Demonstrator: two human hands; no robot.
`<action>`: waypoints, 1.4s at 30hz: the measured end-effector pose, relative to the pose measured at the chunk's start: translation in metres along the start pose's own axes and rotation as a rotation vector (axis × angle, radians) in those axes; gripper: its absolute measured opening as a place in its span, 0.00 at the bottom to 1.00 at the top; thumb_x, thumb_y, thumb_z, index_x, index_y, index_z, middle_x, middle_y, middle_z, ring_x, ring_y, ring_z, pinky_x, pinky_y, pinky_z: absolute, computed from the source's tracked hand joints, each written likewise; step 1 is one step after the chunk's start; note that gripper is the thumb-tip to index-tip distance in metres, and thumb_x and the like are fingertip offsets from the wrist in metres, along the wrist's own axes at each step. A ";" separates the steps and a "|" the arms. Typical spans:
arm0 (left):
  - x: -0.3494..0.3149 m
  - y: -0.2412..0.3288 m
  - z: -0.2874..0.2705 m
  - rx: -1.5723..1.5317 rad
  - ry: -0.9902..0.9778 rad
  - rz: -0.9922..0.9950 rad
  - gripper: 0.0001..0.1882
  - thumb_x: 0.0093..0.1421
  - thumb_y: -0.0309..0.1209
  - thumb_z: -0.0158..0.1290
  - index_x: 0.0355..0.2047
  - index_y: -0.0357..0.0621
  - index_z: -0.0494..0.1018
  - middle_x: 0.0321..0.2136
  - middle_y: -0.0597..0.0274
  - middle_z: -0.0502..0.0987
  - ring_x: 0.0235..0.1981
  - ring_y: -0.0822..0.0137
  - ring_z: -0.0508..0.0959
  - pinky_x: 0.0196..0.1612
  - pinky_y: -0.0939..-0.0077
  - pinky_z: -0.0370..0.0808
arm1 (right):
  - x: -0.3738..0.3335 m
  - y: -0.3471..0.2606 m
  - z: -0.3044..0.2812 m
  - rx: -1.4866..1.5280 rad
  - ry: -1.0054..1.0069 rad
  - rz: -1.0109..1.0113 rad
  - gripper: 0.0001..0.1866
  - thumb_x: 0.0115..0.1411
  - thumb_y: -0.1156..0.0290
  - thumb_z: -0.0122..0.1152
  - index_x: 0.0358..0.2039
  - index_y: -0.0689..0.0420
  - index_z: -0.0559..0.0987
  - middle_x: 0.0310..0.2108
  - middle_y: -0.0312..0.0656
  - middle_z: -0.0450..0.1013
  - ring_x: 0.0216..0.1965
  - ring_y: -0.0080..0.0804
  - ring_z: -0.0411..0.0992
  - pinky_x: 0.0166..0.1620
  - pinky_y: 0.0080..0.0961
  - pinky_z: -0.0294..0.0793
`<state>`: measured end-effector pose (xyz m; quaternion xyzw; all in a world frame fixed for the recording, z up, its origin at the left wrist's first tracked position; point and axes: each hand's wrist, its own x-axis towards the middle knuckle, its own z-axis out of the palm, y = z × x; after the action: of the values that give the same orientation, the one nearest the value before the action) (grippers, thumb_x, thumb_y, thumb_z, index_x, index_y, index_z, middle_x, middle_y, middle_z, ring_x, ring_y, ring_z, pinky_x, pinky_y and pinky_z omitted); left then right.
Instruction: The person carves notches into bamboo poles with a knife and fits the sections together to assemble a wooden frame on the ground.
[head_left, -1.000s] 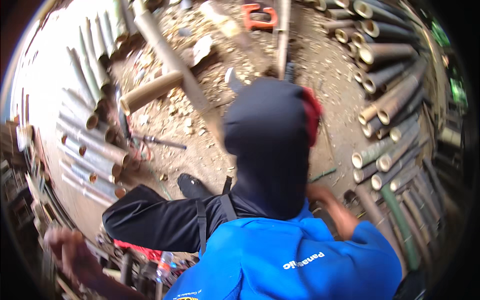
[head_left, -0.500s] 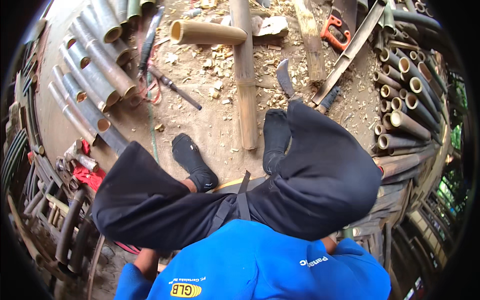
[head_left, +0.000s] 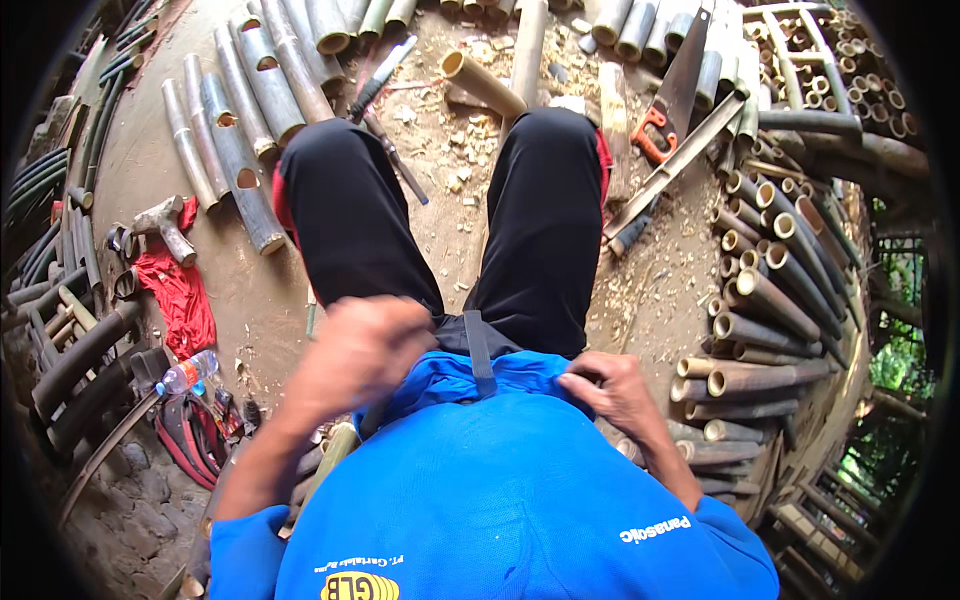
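My left hand [head_left: 378,338] is raised over my lap, beside the left part of the bunched shirt hem; motion smears its fingers. At the right side of my waist, the thumb and fingers of my right hand [head_left: 612,385] pinch the hem of my blue shirt [head_left: 480,460]. A black strap [head_left: 480,350] hangs down the middle over the gathered cloth. Below it are my black trousers [head_left: 350,225] with red side stripes, both knees pointing forward. My feet are hidden.
A short bamboo tube [head_left: 480,82] rests across a bamboo pole ahead, among wood chips. Bamboo tubes with cut holes [head_left: 240,165] lie left, near a red cloth [head_left: 182,305] and plastic bottle [head_left: 188,373]. An orange-handled saw [head_left: 683,85] and stacked bamboo [head_left: 770,290] are right.
My knees have swung from spread wide to forward and closer together, hiding my socked feet. Both hands have come up from my sides to the shirt hem. The view has shifted.
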<state>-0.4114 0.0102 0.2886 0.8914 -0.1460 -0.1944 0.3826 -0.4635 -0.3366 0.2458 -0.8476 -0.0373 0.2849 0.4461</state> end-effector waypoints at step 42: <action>-0.015 0.020 -0.147 -0.272 0.490 0.248 0.14 0.63 0.29 0.59 0.46 0.34 0.80 0.28 0.64 0.80 0.26 0.78 0.76 0.30 0.82 0.72 | 0.007 -0.043 -0.110 0.168 0.384 -0.434 0.12 0.69 0.68 0.57 0.48 0.59 0.83 0.28 0.37 0.78 0.27 0.22 0.73 0.30 0.24 0.72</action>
<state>-0.3593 0.0945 0.3998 0.8278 -0.1295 0.0570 0.5429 -0.3926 -0.3892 0.3249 -0.8184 -0.1087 0.0197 0.5639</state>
